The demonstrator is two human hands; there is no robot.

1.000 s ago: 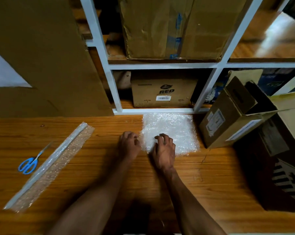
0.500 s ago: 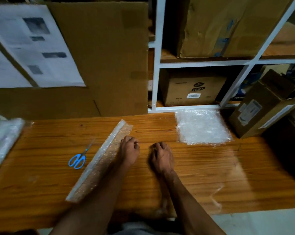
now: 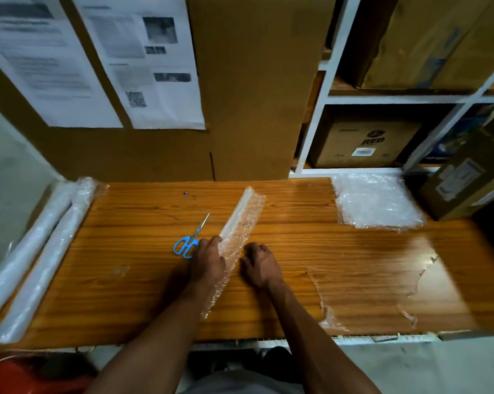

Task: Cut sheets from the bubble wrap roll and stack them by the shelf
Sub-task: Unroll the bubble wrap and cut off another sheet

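Near the table's (image 3: 353, 280) front edge both hands frame the wrap (image 3: 234, 237): left hand (image 3: 208, 261) presses it flat, right hand (image 3: 261, 264) loosely curled, empty, probably to unroll it.

Just left of my left hand (image 3: 208, 261) lie scissors (image 3: 189, 242) with bright blue handles and silver blades. Under my palms the table (image 3: 143, 251) is orange-brown with dark wood grain. The clear, bubble-dotted strip (image 3: 235, 231) runs between my hands. Far right of my right hand (image 3: 261, 265), the sheet stack (image 3: 375, 201) shows whitish.
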